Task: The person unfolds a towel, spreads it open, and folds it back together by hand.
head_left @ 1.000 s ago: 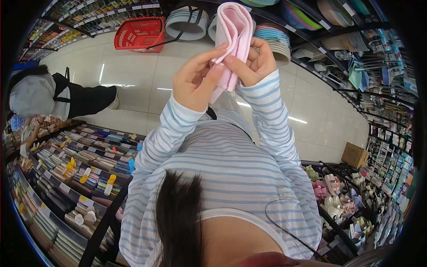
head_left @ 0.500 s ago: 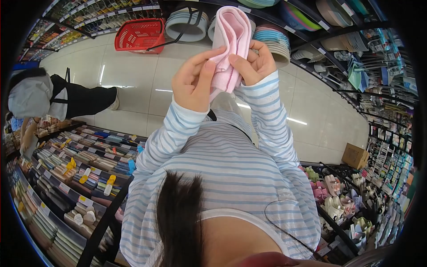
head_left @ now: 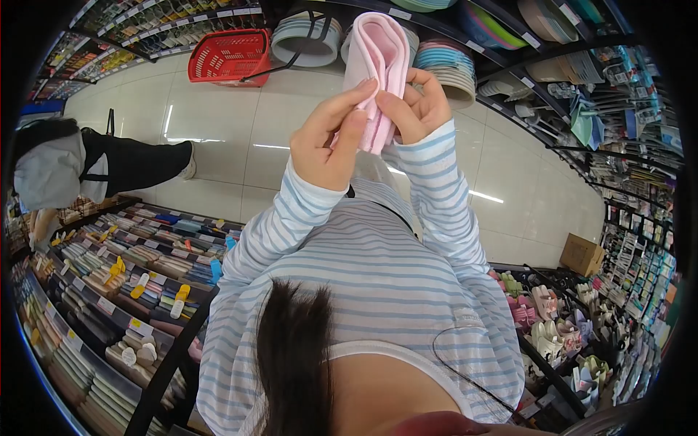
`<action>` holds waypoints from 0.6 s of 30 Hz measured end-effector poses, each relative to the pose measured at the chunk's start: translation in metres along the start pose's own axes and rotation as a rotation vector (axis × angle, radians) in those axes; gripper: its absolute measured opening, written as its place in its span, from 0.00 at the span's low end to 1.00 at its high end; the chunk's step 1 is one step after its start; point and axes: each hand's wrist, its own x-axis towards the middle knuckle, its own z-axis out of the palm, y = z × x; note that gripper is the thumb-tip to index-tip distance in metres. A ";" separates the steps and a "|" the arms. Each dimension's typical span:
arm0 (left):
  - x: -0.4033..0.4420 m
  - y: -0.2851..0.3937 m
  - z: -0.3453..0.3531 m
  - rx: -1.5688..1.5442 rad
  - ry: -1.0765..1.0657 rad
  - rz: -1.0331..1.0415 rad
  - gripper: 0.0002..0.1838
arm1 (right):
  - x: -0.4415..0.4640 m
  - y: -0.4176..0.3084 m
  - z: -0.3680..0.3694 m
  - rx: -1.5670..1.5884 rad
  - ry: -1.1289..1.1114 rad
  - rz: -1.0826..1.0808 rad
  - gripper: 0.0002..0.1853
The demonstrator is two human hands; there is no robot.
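The person wears a loose, long-sleeved shirt (head_left: 378, 291) with narrow light-blue stripes on white, its rounded collar edged by a plain white band (head_left: 396, 350), above which a straight lock of hair (head_left: 294, 341) falls onto the left of the chest. Both the left sleeve (head_left: 265, 225) and the right sleeve (head_left: 445, 196) carry the same stripes down to the wrists, where the bare left hand (head_left: 325, 145) and right hand (head_left: 418, 112) begin. On the right of the chest, a thin dark cord (head_left: 486, 390) curves from a small pale patch (head_left: 467, 317), while a slim dark strap (head_left: 396, 209) crosses the waist.
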 end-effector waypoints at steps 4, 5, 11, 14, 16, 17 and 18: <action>-0.001 0.002 -0.001 0.028 0.003 -0.018 0.14 | -0.001 -0.001 -0.001 0.001 0.005 0.012 0.21; -0.001 -0.001 -0.001 0.022 -0.003 -0.006 0.14 | -0.001 0.000 -0.001 0.008 0.006 0.008 0.21; -0.001 0.001 0.003 -0.062 -0.050 -0.010 0.16 | -0.003 -0.006 -0.002 0.025 0.008 0.017 0.19; 0.001 0.002 0.003 -0.127 -0.057 -0.044 0.17 | -0.004 -0.006 -0.004 0.007 -0.025 0.005 0.19; 0.003 0.003 0.003 -0.177 -0.047 -0.070 0.17 | -0.004 -0.005 -0.004 -0.004 -0.037 -0.014 0.18; 0.004 0.005 0.002 -0.190 -0.036 -0.080 0.17 | -0.004 -0.004 -0.003 -0.010 -0.037 -0.024 0.18; 0.005 0.005 0.001 -0.204 -0.025 -0.090 0.17 | -0.004 -0.004 -0.002 -0.015 -0.038 -0.034 0.18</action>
